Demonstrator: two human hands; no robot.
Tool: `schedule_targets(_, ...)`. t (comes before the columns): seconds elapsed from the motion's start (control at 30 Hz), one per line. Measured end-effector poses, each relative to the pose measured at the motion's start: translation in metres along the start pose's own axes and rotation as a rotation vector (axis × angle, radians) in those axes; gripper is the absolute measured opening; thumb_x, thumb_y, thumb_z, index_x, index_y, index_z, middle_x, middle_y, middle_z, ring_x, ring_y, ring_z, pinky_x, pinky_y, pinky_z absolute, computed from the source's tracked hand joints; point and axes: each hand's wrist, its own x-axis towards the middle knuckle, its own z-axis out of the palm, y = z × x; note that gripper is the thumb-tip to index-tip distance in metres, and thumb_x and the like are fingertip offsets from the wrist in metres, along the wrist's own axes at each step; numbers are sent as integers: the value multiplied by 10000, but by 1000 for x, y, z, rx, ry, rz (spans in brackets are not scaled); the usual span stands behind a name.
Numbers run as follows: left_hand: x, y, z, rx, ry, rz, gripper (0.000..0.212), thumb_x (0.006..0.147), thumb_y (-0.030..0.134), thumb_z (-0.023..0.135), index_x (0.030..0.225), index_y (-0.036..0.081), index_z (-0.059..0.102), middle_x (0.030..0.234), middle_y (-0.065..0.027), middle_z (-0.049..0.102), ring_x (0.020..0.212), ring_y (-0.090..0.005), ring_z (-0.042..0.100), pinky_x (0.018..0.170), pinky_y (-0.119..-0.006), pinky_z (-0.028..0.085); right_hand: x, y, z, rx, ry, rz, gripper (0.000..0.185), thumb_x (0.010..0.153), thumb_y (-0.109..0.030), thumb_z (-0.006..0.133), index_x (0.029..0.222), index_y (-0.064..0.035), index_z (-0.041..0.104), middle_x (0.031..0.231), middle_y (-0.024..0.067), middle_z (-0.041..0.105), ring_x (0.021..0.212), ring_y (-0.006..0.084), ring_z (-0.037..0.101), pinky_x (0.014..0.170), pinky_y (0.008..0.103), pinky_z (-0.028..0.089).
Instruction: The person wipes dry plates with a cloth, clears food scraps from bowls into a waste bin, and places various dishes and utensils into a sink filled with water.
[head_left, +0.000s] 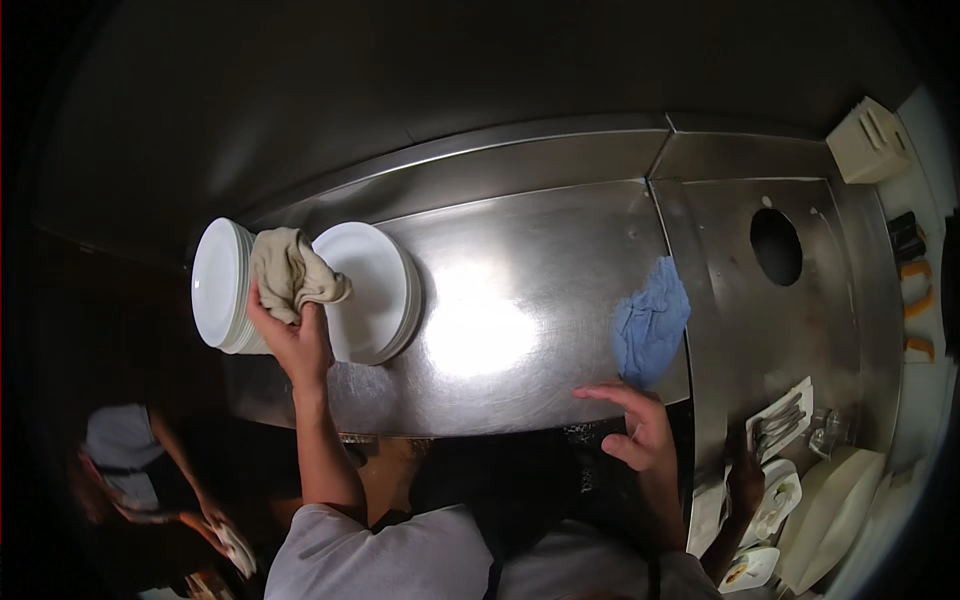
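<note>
My left hand (298, 352) grips a crumpled beige cloth (289, 270) between thumb and fingers. The cloth is held over the gap between a tall stack of white plates (217, 289) at the far left and a lower stack of white plates (367, 285) beside it. Nothing is in my right hand (637, 427), whose fingers are apart near the front edge of the steel counter (525, 225). Just beyond that hand lies a rumpled blue cloth (654, 322), close to the counter's seam.
Right of the seam, a steel surface has a dark round hole (776, 247). Another person's hand (746, 484) reaches to a white tray of cutlery (784, 420), near used dishes (776, 502) and glasses (825, 431). At lower left, another person (127, 457) holds a pale item.
</note>
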Motion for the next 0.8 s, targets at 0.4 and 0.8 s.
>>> schedule_targets(0.4,-98,31,35,-274,-1291,37,369,827,201,700,1131,17,598,990,-164,643,886,-301,642,753,-370,518,31,-26,77,-256,-16,124,523,755,-141,692,1240,2,557,1170,155,611,1123,264,568,966,345,413)
schedule_targets(0.8,-87,-40,38,-488,-1439,-152,227,828,78,679,1044,18,641,919,-115,673,803,-189,645,706,-292,512,38,-20,165,-345,134,56,640,806,-406,693,1275,-8,517,1270,170,549,1154,347,535,987,437,414)
